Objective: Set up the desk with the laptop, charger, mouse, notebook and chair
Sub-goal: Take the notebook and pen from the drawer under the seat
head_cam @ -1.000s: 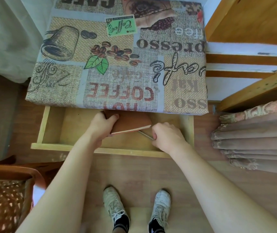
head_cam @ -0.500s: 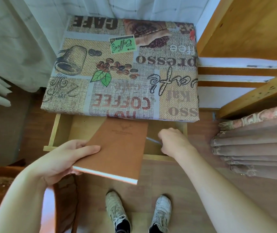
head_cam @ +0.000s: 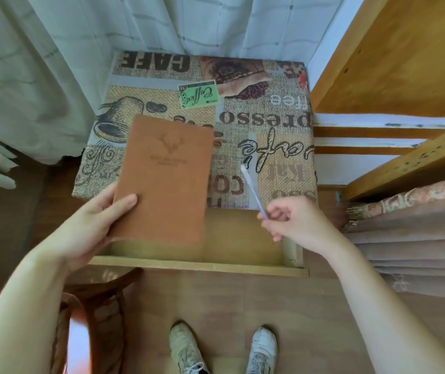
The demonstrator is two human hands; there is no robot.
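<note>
Head view, looking down at a small worktop point(head_cam: 283, 147) covered with a coffee-print cloth; all positions are given relative to this worktop.

Left hand point(head_cam: 92, 225) — at the worktop's near-left corner, fingers curled round the lower-left corner of the notebook point(head_cam: 164, 179), thumb lying flat on the cover. The notebook is brown, closed, with an embossed antlered emblem on its face; it is held slightly tilted, its far half over the left part of the worktop and its near half over the open drawer point(head_cam: 202, 267) below the worktop's front edge. Whether its far edge touches the cloth cannot be told.

Right hand point(head_cam: 296, 222) — at the worktop's near-right corner, over the right end of the drawer. Its fingertips pinch the near end of a pen point(head_cam: 251, 184), a slim clear-and-pale barrel that slants up and to the left over the cloth, its tip well clear of the notebook's right edge.

The drawer is pulled out toward the viewer; the part of its wooden bottom that shows between the two hands is bare.

Surroundings: pale curtains point(head_cam: 40, 76) hang behind and to the left of the worktop; a wooden shelf unit point(head_cam: 404, 49) stands to its right, with folded fabric point(head_cam: 418, 238) stacked nearer the viewer. A chair point(head_cam: 94, 306) with a dark curved frame shows at the near left — partly cut off by the frame. Two white shoes point(head_cam: 186, 349) stand on the wood floor in front of the drawer.
</note>
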